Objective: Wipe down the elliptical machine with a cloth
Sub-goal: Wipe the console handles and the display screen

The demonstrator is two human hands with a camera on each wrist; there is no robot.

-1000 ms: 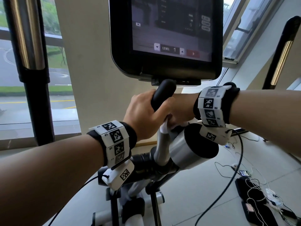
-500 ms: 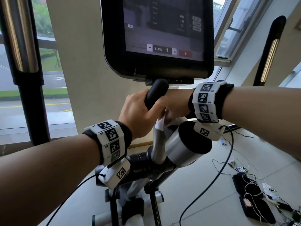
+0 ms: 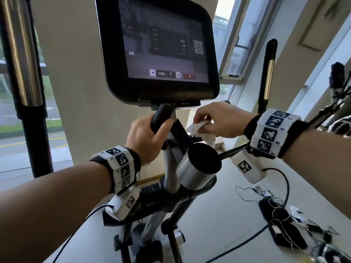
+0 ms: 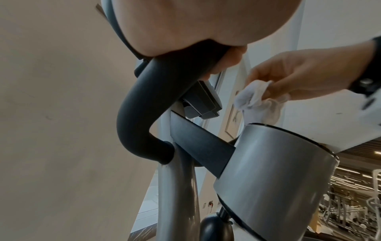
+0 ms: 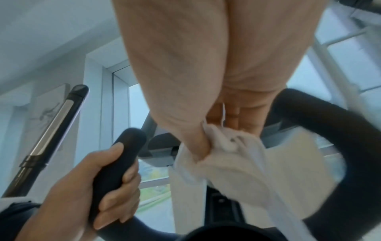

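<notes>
The curved black rubber handlebar grip (image 3: 161,118) is clenched by the left hand (image 3: 146,139), probably for steadying. Right of it, the crumpled white cloth (image 3: 197,130) is pinched by the right hand (image 3: 220,120), apparently between wipes.

White cloth (image 3: 197,130), black handlebar (image 3: 161,118), silver cup holder (image 3: 191,175).

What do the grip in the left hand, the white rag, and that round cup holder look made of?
Grip: matte black, probably rubber or foam; it shows no shine.
Rag: soft white woven cloth, crumpled into folds, held by the right hand.
Cup holder: brushed silver sheen suggests metal, possibly painted plastic.
</notes>
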